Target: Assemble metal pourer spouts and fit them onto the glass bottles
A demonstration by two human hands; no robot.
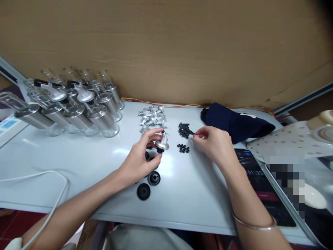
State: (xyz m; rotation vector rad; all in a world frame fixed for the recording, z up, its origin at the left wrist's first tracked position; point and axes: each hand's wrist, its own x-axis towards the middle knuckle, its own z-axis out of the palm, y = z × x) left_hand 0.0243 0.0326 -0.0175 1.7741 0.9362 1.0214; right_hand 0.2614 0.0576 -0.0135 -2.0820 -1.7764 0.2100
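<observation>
Between the thumb and fingers of my left hand (140, 158) is a silver pour spout (163, 143) with a black base and a small black tip. My right hand (214, 140) pinches one end of a small black lever (191, 132) at the edge of a pile of black levers (184, 129). Just nearer to me lies a cluster of tiny black caps (183, 148). Silver spout pieces (153, 116) are heaped beyond my left hand. Round black stoppers (143, 191) lie below it, some partly hidden by my fingers.
Glass bottles with steel sleeves (100, 116) crowd the left side, two topped with spouts. A white cable (56, 172) crosses the left front. To the right are a dark blue cap (234, 121), a phone (265, 187) and a dotted white item (286, 140). A cardboard wall (166, 52) stands behind.
</observation>
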